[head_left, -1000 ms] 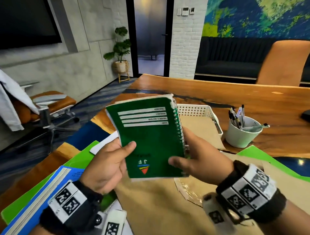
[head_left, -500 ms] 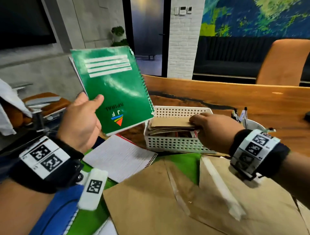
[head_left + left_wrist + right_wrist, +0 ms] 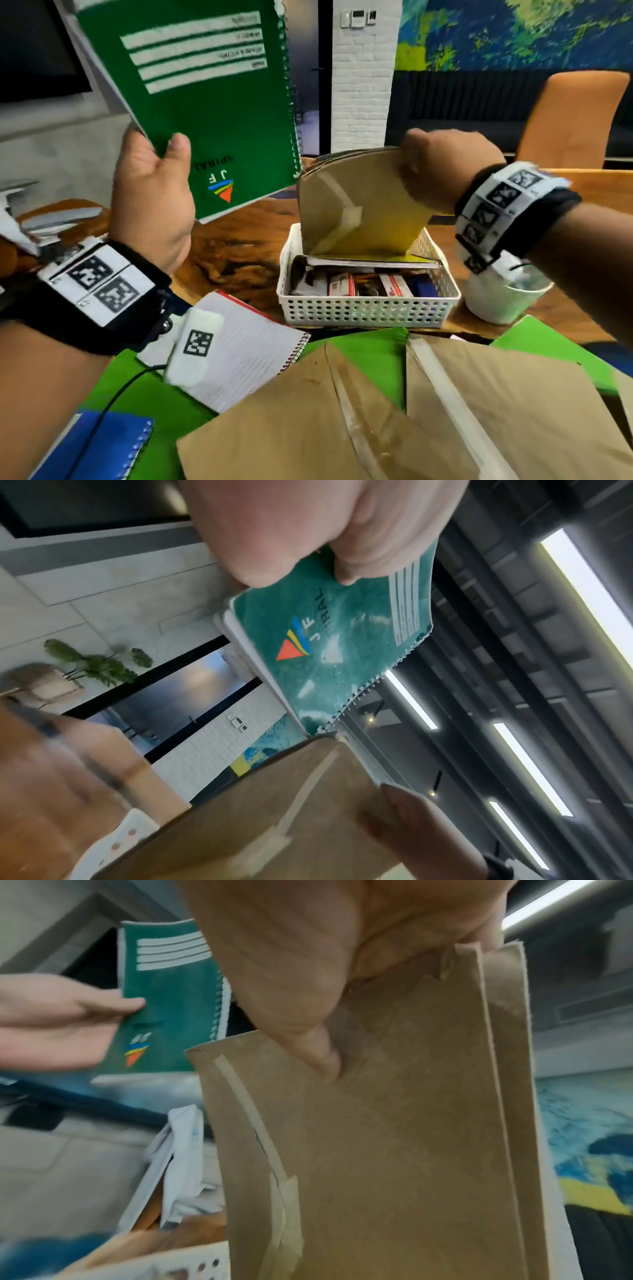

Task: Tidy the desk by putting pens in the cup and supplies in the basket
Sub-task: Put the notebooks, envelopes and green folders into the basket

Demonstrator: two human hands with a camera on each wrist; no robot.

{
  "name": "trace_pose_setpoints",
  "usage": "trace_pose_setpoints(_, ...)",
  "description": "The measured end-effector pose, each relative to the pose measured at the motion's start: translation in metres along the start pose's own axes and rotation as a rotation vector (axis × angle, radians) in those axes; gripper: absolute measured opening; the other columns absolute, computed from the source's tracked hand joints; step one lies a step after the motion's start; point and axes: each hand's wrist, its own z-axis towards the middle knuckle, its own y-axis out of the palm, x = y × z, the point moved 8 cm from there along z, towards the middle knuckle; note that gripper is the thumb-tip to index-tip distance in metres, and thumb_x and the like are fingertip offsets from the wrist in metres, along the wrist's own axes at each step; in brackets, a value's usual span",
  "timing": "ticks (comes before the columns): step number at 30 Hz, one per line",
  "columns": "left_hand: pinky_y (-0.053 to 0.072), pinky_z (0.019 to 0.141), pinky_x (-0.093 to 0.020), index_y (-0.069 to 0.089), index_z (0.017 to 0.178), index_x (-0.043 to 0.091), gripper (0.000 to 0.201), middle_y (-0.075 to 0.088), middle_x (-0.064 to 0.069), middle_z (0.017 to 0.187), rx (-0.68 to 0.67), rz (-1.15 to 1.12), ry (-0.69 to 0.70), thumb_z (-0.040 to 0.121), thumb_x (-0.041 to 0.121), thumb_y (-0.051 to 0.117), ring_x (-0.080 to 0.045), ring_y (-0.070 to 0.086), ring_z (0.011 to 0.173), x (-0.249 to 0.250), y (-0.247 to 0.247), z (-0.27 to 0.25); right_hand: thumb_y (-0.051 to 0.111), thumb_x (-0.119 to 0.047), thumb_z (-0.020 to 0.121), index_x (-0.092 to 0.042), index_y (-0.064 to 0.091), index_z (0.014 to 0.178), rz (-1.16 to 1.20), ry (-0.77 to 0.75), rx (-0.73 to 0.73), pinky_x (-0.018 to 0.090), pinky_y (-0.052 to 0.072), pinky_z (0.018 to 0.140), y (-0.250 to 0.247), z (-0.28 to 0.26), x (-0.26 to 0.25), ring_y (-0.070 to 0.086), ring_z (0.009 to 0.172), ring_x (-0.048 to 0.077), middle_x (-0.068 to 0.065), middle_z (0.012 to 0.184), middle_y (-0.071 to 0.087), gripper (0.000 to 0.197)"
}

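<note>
**Notebook poised as basket is opened up**

Nearest the camera, ahead of the white basket (image 3: 366,308), loose brown envelopes (image 3: 376,411) lie on the desk. Above the basket, the right hand (image 3: 442,164) pinches a kraft folder (image 3: 359,209) upright; left of it, the left hand (image 3: 154,192) pinches the green notebook (image 3: 205,102) aloft. A slipped folder could fall shut before the notebook goes in.

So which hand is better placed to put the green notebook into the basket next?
Left. The left hand already grips the green notebook, raised up left of the white basket. The right hand is busy holding the brown envelopes tilted up in the basket, seemingly making room.
</note>
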Motion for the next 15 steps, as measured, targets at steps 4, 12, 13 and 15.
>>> trace_pose_setpoints(4,0.048,0.107,-0.051,0.062,0.119,0.030,0.025,0.068,-0.002,0.129,-0.076,0.059,-0.040,0.098,0.020,0.054,-0.024,0.064,0.122,-0.023,0.024,-0.009,0.049,-0.015,0.083,-0.022,0.050,0.099,0.076,0.077,-0.070,0.039,0.035,0.073,0.017,0.031,0.010,0.049,0.076,0.033,0.005,0.087,0.056,0.018)
trace_pose_setpoints(12,0.046,0.108,-0.037,0.050,0.137,0.004,0.039,0.064,-0.006,0.131,0.018,0.207,0.263,0.105,0.027,0.049,-0.017,0.061,0.122,-0.008,0.039,-0.018,0.052,-0.009,0.085,-0.017,0.061,0.109,0.118,0.092,-0.093,0.034,0.046,0.067,0.020,0.057,0.033,0.060,0.090,0.034,0.010,0.099,0.061,0.027)
trace_pose_setpoints(13,0.048,0.107,-0.038,0.048,0.135,-0.006,0.048,0.064,-0.011,0.129,0.097,0.168,0.271,0.105,0.032,0.051,-0.015,0.063,0.117,-0.006,0.033,-0.022,0.052,-0.008,0.085,-0.017,0.061,0.110,0.119,0.095,-0.094,0.034,0.045,0.067,0.021,0.059,0.036,0.060,0.092,0.034,0.010,0.100,0.061,0.027)
trace_pose_setpoints(15,0.053,0.099,-0.035,0.049,0.124,-0.018,0.073,0.065,-0.023,0.115,0.209,0.099,0.257,0.099,0.051,0.055,-0.008,0.064,0.100,-0.003,0.023,-0.029,0.053,-0.007,0.085,-0.017,0.061,0.109,0.134,0.100,-0.096,0.034,0.045,0.068,0.024,0.064,0.038,0.060,0.092,0.034,0.009,0.100,0.060,0.028)
